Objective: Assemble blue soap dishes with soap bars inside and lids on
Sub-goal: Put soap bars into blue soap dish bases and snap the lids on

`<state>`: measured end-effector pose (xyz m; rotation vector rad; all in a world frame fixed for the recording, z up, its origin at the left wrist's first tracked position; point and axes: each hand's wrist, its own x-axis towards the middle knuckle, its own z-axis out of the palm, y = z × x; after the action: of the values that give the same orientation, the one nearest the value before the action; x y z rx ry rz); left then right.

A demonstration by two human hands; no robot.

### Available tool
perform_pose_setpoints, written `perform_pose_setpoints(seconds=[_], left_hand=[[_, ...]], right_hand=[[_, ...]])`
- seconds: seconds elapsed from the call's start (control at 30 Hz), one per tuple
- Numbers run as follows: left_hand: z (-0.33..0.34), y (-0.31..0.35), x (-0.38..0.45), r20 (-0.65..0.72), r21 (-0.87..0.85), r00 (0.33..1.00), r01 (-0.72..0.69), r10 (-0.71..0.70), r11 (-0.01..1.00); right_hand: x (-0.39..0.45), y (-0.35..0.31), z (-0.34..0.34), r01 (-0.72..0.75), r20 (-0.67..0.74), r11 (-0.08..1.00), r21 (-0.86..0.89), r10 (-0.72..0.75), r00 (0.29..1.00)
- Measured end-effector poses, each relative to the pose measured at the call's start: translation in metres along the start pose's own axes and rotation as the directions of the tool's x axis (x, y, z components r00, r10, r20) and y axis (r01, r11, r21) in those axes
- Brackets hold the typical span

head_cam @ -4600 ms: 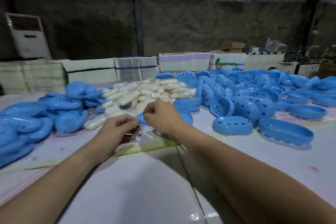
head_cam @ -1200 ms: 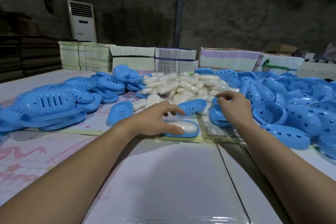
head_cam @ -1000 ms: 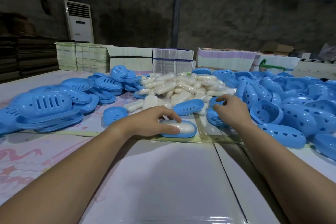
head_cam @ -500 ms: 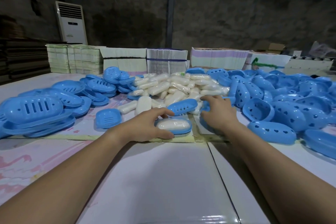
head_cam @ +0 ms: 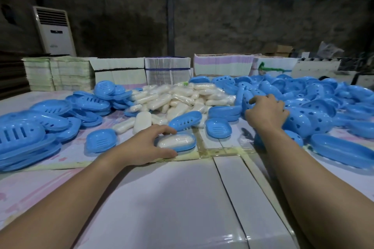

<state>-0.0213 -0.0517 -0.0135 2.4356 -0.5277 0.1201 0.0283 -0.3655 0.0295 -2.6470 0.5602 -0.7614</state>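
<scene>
Now we steady the filled dish with our left hand, fingers curled round its left end, its length running left-right, while our right hand reaches right, fingers curled onto the lid pile, apparently gripping one.

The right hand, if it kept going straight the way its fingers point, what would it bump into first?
The right hand already has its fingertips at the heap of blue perforated dishes, on the nearest one. Going on, it would push deeper into that heap; how far back the heap runs is hard to judge.
</scene>
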Motion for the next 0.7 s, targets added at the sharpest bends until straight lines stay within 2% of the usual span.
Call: perform_pose_setpoints(seconds=[0.17,0.33,0.47,0.7], left_hand=[[0.000,0.000,0.001,-0.004,-0.001,1.000,0.007,-0.007,1.000],[0.001,-0.001,0.001,-0.005,-0.009,1.000,0.010,-0.010,1.000],[0.001,-0.002,0.001,0.002,-0.007,1.000,0.011,-0.011,1.000],[0.001,-0.002,0.000,-0.002,-0.023,1.000,0.014,-0.014,1.000]], right_hand=[[-0.002,-0.001,0.011,0.087,0.019,0.992,0.096,-0.089,0.996],[-0.004,-0.002,0.016,0.125,0.213,0.990,0.058,-0.135,0.968],[-0.008,-0.007,0.013,0.219,0.280,0.973,0.070,-0.230,0.932],[-0.017,-0.026,0.006,0.237,0.364,0.948,0.212,-0.302,0.881]])
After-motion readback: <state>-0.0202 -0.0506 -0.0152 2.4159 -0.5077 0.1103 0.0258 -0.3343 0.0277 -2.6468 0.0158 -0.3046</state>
